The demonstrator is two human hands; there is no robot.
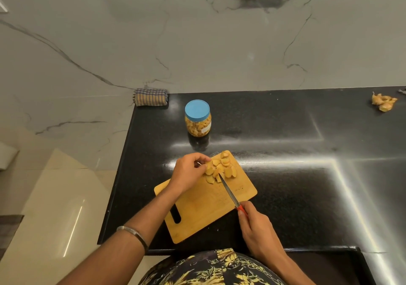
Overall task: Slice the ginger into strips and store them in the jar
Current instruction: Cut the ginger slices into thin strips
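A pile of yellow ginger slices [222, 168] lies at the far end of a wooden cutting board [204, 205]. My left hand [186, 172] curls over the left side of the pile and holds a slice there. My right hand [254, 225] grips the red handle of a knife [230, 193], whose blade tip reaches into the slices. A clear jar [198, 118] with a blue lid on stands beyond the board, filled with yellow pieces.
The board sits on a black counter [296, 152] near its left edge. A folded checked cloth [151, 96] lies at the back left corner. Ginger scraps [383, 103] lie at the far right. A marble wall rises behind.
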